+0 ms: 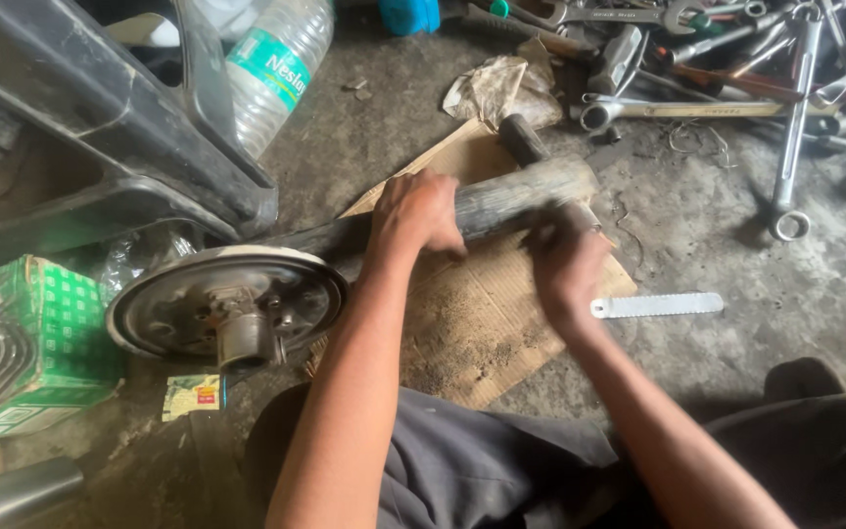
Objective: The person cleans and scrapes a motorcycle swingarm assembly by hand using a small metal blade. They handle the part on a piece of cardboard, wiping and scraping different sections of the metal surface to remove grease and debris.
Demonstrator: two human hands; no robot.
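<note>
Shaft (501,201) lies on cardboard (487,323) at center; drum plate (227,304) at 9 o'clock, wrenches (736,88) at 2, bottle (276,64) at 11.

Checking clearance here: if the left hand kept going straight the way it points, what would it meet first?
Probably the torn cardboard sheet just beyond the dark tube that the left hand grips; depth is unclear.
</note>
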